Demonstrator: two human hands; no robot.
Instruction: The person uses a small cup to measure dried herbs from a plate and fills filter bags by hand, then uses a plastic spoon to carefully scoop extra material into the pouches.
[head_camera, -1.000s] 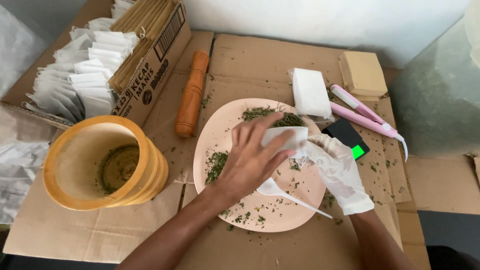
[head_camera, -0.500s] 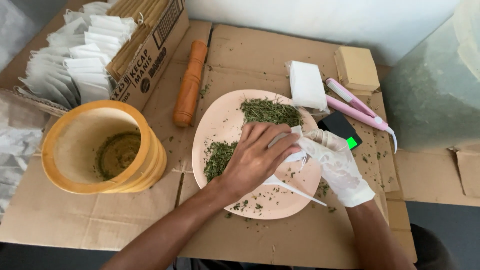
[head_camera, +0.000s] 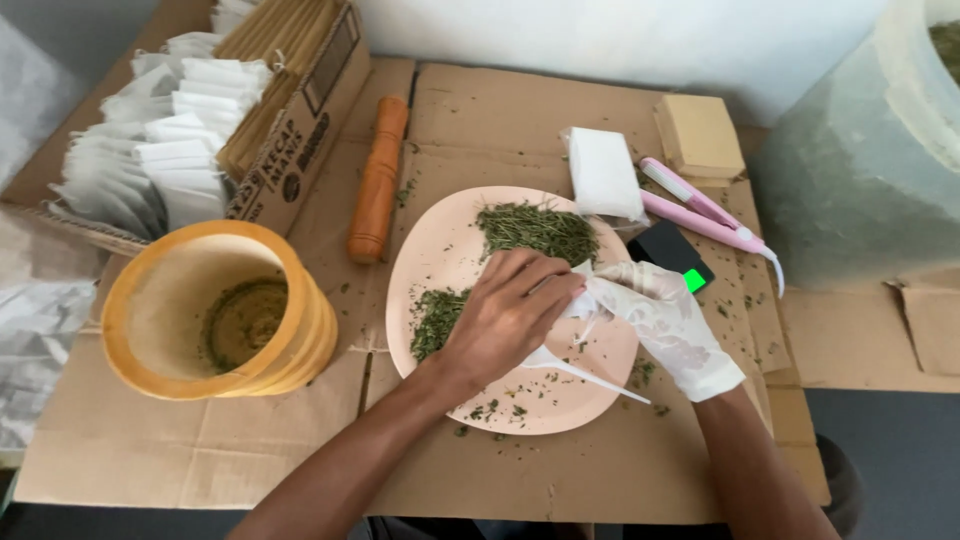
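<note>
Over a pink plate (head_camera: 440, 240), my bare left hand (head_camera: 505, 315) and my right hand (head_camera: 665, 320), in a white glove, both grip a small white paper sachet (head_camera: 580, 298) between them. The sachet is mostly hidden by my fingers. Two heaps of dried green herb lie on the plate, one at the back (head_camera: 540, 230) and one at the left (head_camera: 435, 320). A white plastic spoon (head_camera: 580, 372) rests on the plate under my hands.
A wooden mortar (head_camera: 215, 315) with green powder stands at the left, a wooden pestle (head_camera: 378, 180) beside a cardboard box of white sachets (head_camera: 170, 150). A sachet stack (head_camera: 603, 172), pink sealer (head_camera: 705, 210) and small black scale (head_camera: 675, 255) lie behind the plate. A large translucent container (head_camera: 870, 160) stands right.
My left hand has drawn back toward me and closed over the sachet, uncovering the back herb heap. The view has shifted slightly.
</note>
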